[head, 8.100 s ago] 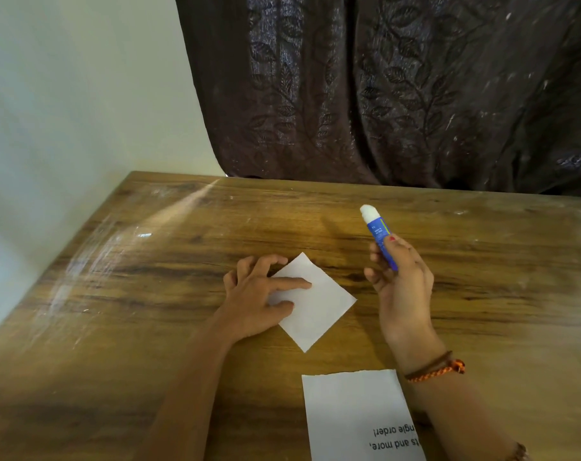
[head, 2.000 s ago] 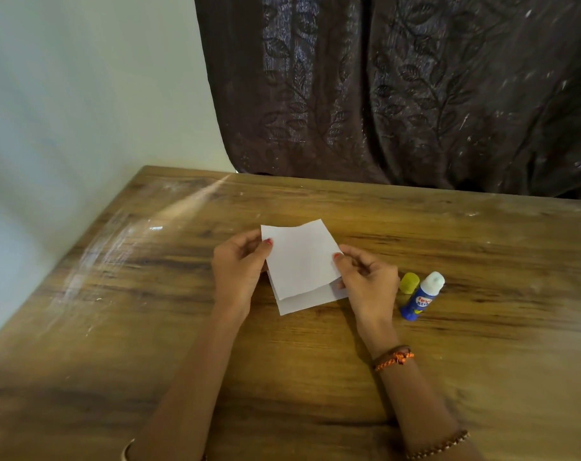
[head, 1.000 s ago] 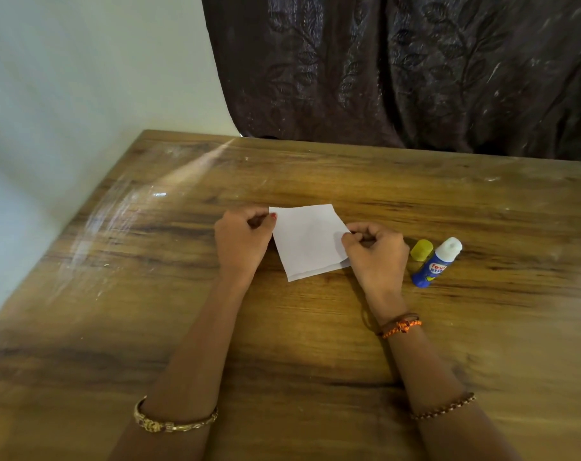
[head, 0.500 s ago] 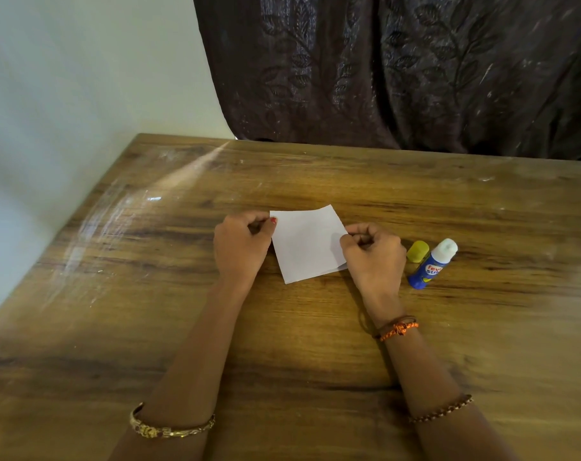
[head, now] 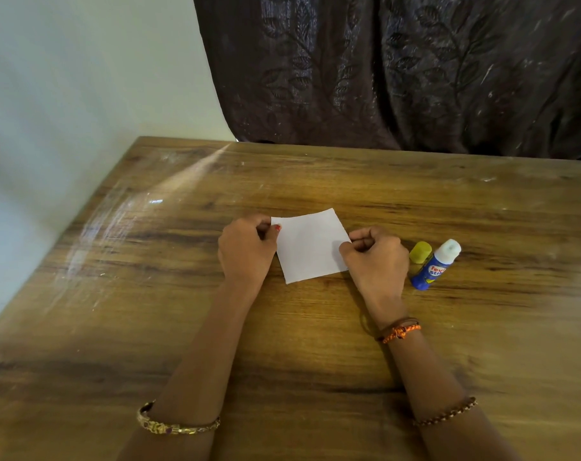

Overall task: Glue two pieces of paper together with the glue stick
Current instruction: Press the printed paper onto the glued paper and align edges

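Thin, limp paper (head: 310, 247) beside glue stick (head: 433, 269); left hand (head: 246, 249), right hand (head: 375, 261) curled, pinching opposite edges; best handled there.

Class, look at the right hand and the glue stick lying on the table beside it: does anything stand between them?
Nothing visible does. The glue stick lies uncapped just right of the right hand, with bare table between them. The yellow cap sits beside the stick, slightly behind the direct path.

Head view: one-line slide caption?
Both hands, left and right, press the white paper onto the wooden table; uncapped glue stick and yellow cap lie beside.
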